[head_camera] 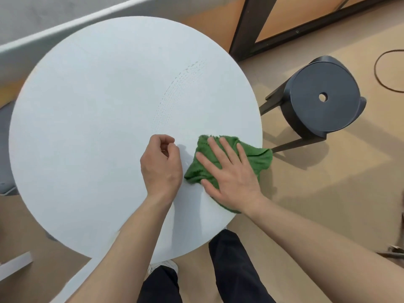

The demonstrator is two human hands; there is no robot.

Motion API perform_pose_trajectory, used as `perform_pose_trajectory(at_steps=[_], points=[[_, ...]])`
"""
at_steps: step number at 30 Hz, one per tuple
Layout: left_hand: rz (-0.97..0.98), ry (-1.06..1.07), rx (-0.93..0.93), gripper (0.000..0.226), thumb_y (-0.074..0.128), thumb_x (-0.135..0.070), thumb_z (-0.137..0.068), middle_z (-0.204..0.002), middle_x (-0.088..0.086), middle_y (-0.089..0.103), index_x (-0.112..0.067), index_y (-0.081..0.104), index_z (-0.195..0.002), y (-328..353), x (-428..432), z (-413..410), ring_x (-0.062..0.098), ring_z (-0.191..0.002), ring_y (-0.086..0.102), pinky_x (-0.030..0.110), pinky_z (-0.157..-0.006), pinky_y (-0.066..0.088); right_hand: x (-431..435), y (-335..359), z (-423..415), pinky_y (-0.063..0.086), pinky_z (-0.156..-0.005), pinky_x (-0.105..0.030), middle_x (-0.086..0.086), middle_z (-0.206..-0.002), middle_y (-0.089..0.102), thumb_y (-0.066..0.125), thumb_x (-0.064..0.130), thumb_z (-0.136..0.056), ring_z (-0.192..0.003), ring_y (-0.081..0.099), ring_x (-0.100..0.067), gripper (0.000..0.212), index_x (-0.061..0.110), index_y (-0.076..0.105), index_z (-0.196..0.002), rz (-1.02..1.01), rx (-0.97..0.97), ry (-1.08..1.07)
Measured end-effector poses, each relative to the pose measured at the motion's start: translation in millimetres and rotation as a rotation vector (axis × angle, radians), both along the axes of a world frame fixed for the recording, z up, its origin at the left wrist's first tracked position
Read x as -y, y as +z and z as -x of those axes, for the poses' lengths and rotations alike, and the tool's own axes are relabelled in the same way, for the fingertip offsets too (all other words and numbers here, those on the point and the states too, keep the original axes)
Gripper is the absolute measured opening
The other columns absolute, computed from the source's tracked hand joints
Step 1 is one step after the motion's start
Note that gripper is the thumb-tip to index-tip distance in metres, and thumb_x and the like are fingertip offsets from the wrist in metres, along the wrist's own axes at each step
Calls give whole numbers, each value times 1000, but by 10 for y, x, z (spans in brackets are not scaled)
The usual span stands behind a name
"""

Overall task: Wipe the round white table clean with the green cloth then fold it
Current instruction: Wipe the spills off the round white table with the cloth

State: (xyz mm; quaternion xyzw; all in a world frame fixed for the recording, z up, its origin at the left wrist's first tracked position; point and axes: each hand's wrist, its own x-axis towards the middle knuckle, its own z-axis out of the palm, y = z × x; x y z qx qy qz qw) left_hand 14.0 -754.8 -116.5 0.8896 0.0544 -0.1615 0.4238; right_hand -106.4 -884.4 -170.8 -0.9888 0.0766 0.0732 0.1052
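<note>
The round white table point(91, 119) fills the left and middle of the view. A crumpled green cloth point(255, 149) lies at the table's right edge, partly hanging over it. My right hand point(229, 173) lies flat on the cloth with straight, spread fingers pressing it down. My left hand point(160, 165) hovers or rests just left of the cloth, fingers loosely curled with nothing in them. A faint arc of wet streaks point(181, 84) shows on the tabletop above the cloth.
A dark round stool point(323, 99) with a hole in its seat stands on the floor right of the table. A dark frame point(247, 27) and a black cable loop point(384, 71) lie beyond. My legs point(231, 265) stand at the table's near edge.
</note>
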Motion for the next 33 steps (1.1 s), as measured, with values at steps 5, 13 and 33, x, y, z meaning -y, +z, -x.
perform_pose_trajectory(at_steps=[5, 13, 33], points=[[-20, 33, -18, 15, 50, -17, -94, -85, -14, 63, -24, 62, -98, -17, -169, -175, -2, -78, 59, 11, -68, 40, 410, -67, -513, 13, -124, -55, -8, -169, 18, 41, 57, -98, -156, 15, -29, 63, 34, 36, -156, 48, -4, -186], [-27, 178, 7, 16, 50, -17, -93, -84, -13, 64, -25, 62, -97, -152, -573, -528, 0, -78, 60, 15, -68, 42, 504, -34, -2341, 4, -125, -52, -8, -170, 12, 30, 55, -100, -156, 9, -28, 63, 33, 28, -159, 83, 26, -344], [-36, 247, 25, 16, 49, -16, -93, -82, -14, 63, -24, 62, -98, -65, -1101, -614, 2, -78, 60, 19, -69, 44, 46, -22, -2230, 4, -125, -53, -6, -171, 11, 30, 54, -101, -156, 8, -28, 61, 35, 27, -159, 64, 0, -332]])
